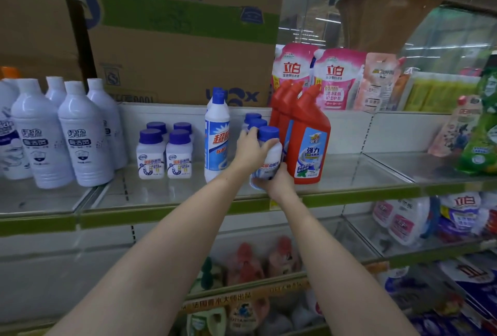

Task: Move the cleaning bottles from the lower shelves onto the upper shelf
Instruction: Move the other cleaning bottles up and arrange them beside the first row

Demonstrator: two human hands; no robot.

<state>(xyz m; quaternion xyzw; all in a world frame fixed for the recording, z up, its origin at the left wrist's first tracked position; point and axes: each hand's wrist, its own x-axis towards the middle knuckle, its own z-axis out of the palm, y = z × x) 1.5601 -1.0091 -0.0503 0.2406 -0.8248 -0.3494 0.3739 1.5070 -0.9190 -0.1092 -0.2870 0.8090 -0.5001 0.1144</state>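
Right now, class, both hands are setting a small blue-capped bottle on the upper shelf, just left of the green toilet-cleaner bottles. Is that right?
Not quite: the toilet-cleaner bottles are red, not green. The head view shows it. The left hand and right hand do hold the small blue-capped bottle just left of them, at the upper shelf.

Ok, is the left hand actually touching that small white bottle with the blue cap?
Touching. The head view shows the left hand with its fingers wrapped round the small white bottle just below the cap, with the right hand gripping its base.
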